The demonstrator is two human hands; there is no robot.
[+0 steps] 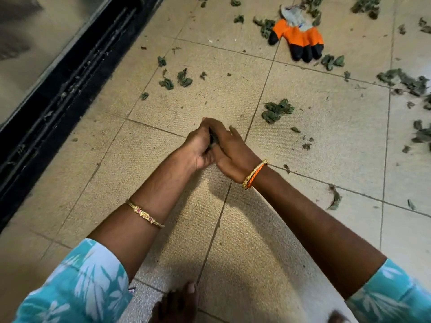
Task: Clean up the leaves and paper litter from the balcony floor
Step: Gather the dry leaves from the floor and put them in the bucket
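Left hand point(198, 145) and right hand point(229, 155) pressed together, fingers curled around gathered leaves point(213, 141), above tiled floor point(245, 241)

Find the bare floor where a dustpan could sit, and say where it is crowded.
Free: the tiles between the door track and the left hand, and under the forearms. Crowded: leaves right of the hands and around the glove.

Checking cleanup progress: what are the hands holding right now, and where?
Both hands, left and right, cup a clump of leaves between them; the exact grip is hidden.
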